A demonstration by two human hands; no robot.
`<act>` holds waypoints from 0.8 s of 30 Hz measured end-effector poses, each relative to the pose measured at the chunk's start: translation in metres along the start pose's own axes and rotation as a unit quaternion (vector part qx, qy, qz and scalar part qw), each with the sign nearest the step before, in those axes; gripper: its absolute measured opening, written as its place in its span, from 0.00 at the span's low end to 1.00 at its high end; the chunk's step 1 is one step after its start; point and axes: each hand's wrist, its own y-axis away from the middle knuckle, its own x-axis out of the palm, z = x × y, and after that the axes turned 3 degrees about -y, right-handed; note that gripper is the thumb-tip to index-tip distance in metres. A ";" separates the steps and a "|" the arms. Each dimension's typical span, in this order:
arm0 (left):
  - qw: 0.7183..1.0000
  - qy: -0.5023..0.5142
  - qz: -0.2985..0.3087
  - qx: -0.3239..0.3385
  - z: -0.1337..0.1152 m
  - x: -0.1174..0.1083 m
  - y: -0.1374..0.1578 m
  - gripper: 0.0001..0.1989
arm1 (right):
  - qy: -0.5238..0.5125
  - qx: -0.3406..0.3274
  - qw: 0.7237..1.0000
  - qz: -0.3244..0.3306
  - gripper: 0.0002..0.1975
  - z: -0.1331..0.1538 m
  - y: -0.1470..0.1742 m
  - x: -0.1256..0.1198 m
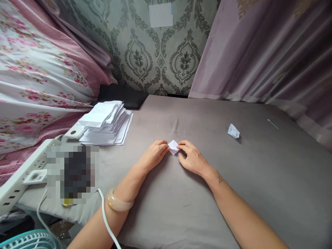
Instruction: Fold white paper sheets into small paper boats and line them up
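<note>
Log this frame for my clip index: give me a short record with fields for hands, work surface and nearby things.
left hand: fingertips pressing the small folded white paper
right hand: fingertips on the same paper, opposite side
surface: grey sheet
stack of white paper: far left of the hands
finished folded paper piece: lies apart, to the right
white power strip: left edge

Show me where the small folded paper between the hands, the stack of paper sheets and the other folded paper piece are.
small folded paper (173, 146): head view, on its white middle, between the fingertips.
stack of paper sheets (106, 122): head view, on the top sheets.
other folded paper piece (233, 131): head view, on its middle, lying alone on the grey surface.
</note>
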 end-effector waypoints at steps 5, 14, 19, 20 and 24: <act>0.999 0.023 -0.035 -0.030 -0.002 0.003 -0.001 0.12 | -0.017 0.052 0.998 -0.030 0.11 -0.004 -0.006 0.001; 0.973 0.095 -0.083 -0.194 -0.012 0.008 -0.012 0.07 | 0.022 0.131 0.987 -0.093 0.08 -0.006 -0.013 0.015; 0.972 0.077 -0.106 -0.197 -0.009 0.016 -0.012 0.07 | 0.055 0.145 0.984 -0.089 0.08 -0.008 -0.016 0.018; 0.973 0.073 -0.104 -0.193 -0.008 0.016 -0.011 0.07 | 0.060 0.142 0.984 -0.087 0.08 -0.008 -0.016 0.018; 0.977 0.053 -0.091 -0.185 -0.007 0.018 -0.010 0.07 | 0.060 0.126 0.986 -0.088 0.07 -0.010 -0.016 0.017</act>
